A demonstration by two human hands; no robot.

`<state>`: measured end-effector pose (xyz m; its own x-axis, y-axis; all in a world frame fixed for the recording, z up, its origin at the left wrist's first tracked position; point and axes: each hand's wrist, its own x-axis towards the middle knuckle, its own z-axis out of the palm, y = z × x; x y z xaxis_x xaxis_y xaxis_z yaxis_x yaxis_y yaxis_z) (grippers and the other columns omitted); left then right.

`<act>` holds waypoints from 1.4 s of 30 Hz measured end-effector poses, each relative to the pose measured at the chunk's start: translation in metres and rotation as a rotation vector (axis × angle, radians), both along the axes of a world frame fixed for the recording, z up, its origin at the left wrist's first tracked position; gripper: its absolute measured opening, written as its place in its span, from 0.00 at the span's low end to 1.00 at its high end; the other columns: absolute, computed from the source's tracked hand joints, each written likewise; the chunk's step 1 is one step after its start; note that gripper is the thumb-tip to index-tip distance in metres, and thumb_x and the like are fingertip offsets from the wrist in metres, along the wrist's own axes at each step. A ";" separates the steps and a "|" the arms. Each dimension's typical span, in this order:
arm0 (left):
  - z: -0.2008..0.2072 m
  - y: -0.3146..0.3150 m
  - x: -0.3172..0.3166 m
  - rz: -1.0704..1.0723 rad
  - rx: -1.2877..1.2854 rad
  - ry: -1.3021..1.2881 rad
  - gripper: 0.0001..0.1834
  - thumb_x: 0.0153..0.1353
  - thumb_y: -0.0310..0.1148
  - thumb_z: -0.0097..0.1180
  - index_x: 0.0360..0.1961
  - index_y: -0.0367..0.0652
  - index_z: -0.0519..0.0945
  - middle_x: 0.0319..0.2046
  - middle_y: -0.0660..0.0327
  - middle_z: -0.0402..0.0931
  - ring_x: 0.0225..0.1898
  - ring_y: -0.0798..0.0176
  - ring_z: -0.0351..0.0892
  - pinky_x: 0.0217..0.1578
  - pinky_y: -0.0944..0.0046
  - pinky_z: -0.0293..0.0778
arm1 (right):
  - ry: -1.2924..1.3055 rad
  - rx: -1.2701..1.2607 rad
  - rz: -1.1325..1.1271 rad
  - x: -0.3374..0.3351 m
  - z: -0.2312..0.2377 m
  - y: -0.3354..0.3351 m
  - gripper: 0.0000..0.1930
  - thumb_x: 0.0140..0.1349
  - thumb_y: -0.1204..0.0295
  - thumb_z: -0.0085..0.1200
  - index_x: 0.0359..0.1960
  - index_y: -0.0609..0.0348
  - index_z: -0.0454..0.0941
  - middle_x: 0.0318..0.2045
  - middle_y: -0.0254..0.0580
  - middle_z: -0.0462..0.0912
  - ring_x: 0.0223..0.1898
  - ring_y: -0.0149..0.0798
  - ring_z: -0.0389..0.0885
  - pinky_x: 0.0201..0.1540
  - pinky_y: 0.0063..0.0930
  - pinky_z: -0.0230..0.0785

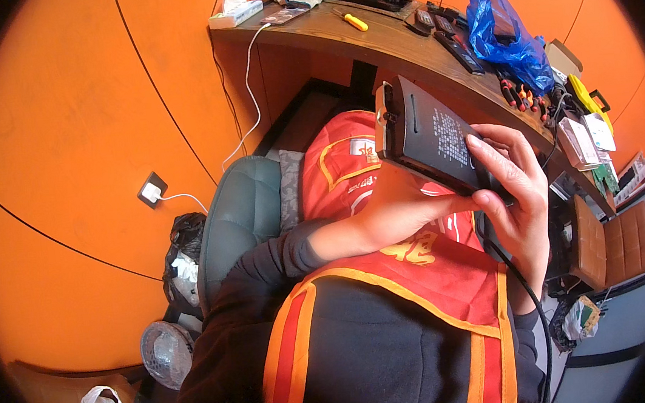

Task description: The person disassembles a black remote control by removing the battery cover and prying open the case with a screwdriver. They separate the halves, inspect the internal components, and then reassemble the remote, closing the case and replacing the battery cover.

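In front of my chest is a black box-shaped device (438,135) with pale print on its broad face. It is tilted, with a slot near its far end and a metallic-looking end piece (387,117). My right hand (516,175) grips its near right end, fingers bent over the face and thumb at the lower edge. Beneath the device, my left hand (406,206) reaches across from the left and holds its underside; most of its fingers are hidden. A black cable (522,280) hangs from the near end, running down past my right forearm.
A curved wooden desk (309,32) holds a yellow-handled screwdriver (354,22), a blue plastic bag (502,32), several pliers (524,98) and a tissue box (236,14). A white cable (257,93) hangs off its left end. A grey-green chair (238,212) stands at left, a brown chair (629,242) at right.
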<state>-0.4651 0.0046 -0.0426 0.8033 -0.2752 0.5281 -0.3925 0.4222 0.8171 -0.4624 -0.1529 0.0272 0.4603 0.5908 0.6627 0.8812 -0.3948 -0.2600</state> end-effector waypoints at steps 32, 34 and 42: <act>-0.002 -0.007 0.007 -0.004 -0.182 -0.051 0.27 0.49 0.21 0.61 0.52 0.37 0.66 0.47 0.59 0.70 0.48 0.67 0.71 0.45 0.69 0.71 | 0.072 -0.067 0.011 0.000 0.002 -0.003 0.22 0.50 0.71 0.55 0.50 0.50 0.74 0.46 0.49 0.71 0.47 0.47 0.72 0.48 0.36 0.66; -0.003 -0.006 0.007 -0.004 -0.156 -0.061 0.27 0.49 0.21 0.61 0.52 0.37 0.67 0.47 0.59 0.70 0.48 0.67 0.71 0.45 0.69 0.72 | 0.084 -0.060 0.016 0.000 0.002 -0.002 0.22 0.49 0.72 0.55 0.50 0.50 0.74 0.47 0.49 0.71 0.47 0.47 0.72 0.48 0.37 0.66; -0.005 -0.004 0.009 0.041 -0.110 -0.052 0.29 0.47 0.21 0.63 0.52 0.37 0.67 0.48 0.59 0.69 0.49 0.66 0.70 0.48 0.69 0.69 | 0.084 -0.067 0.008 -0.001 0.002 -0.002 0.24 0.47 0.77 0.55 0.51 0.49 0.74 0.47 0.48 0.70 0.48 0.47 0.71 0.49 0.37 0.67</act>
